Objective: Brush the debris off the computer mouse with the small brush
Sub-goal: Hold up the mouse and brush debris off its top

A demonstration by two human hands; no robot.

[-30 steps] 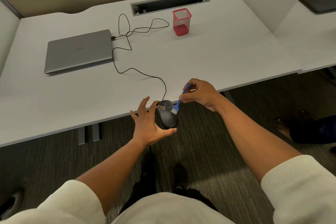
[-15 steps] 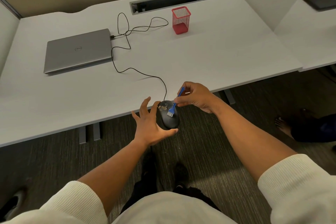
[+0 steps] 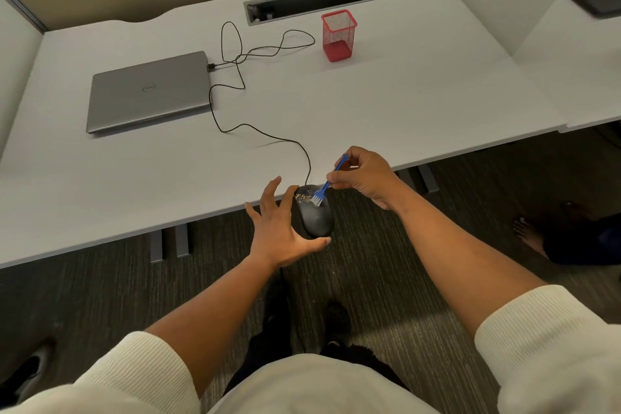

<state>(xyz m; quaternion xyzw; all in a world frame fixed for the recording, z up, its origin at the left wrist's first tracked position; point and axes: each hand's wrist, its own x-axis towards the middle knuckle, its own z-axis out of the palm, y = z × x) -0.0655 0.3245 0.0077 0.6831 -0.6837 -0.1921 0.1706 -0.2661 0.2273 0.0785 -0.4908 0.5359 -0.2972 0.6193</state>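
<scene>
1. The black oval computer mouse (image 3: 316, 217) is sitting in the lower middle of the frame, held out past the near edge of the white desk (image 3: 403, 104), above the dark carpet.
2. The left hand (image 3: 280, 228) is cradling the mouse from the left side and from below; its fingers are spread wide and pointing up, and its thumb is curling under the near end of the mouse.
3. The right hand (image 3: 364, 180) is pinching the small blue plastic brush (image 3: 327, 183) by the handle, between the thumb and the curled fingers, just right of the mouse.
4. The pale bristles of the brush are pointing down and left and are touching the far part of the mouse top.
5. A patch of light, grainy debris (image 3: 303, 198) is lying on the far left part of the mouse top, just left of the bristles.
6. The thin black cable (image 3: 235, 77) is running from the far end of the mouse across the desk, in loops, to the closed grey laptop (image 3: 148, 91) in the upper left of the frame.
7. A red wire-mesh pen cup (image 3: 338, 35) is standing upright at the upper middle of the frame, near a long grey cable slot (image 3: 317, 0) in the desk.
8. Both forearms are showing cream ribbed sleeves (image 3: 544, 339) pushed up, at the bottom of the frame.
</scene>
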